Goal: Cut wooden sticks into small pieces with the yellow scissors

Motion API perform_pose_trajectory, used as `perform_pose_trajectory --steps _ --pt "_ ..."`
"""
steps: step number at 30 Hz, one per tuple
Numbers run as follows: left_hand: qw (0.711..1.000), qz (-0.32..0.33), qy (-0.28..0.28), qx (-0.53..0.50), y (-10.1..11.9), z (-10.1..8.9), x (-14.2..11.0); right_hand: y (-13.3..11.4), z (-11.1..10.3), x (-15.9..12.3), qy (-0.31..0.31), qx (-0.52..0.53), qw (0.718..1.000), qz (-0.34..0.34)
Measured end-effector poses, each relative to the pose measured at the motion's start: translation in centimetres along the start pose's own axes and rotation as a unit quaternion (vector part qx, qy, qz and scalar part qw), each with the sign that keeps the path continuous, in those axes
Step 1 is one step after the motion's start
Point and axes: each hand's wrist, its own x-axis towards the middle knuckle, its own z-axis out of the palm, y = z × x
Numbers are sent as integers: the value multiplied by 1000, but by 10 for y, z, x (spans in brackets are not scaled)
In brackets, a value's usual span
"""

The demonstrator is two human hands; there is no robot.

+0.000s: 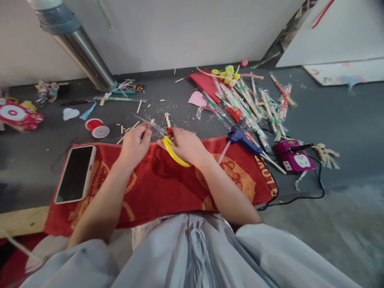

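Yellow-handled scissors (175,153) are gripped in my right hand (190,146), blades apart and pointing up and left. My left hand (136,142) is pinched closed by the blades, on a small pale stick (152,121) that shows at the fingertips. Just beyond my right fingers, a small pale figure-like piece (167,120) stands out; whether that hand also holds it I cannot tell. Cut stick bits (139,106) and crumbs are scattered on the dark table around the blades. Beneath both hands lies a red towel (171,192) with orange patterns.
A phone (75,174) rests on the towel's left end, near a red thread spool (97,128). To the right are a blue glue gun (244,140), a purple power block (294,156) with a black cable, and a pile of wrapped sticks (240,100). A metal post (87,56) stands behind.
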Motion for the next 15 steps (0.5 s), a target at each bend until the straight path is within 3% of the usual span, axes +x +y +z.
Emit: perform_pose_trajectory --steps 9,15 --pt "996 -6 -3 85 -2 -7 -1 -6 5 6 -15 -6 999 48" --pt "976 112 175 65 11 -2 -16 -2 4 8 38 73 993 86"
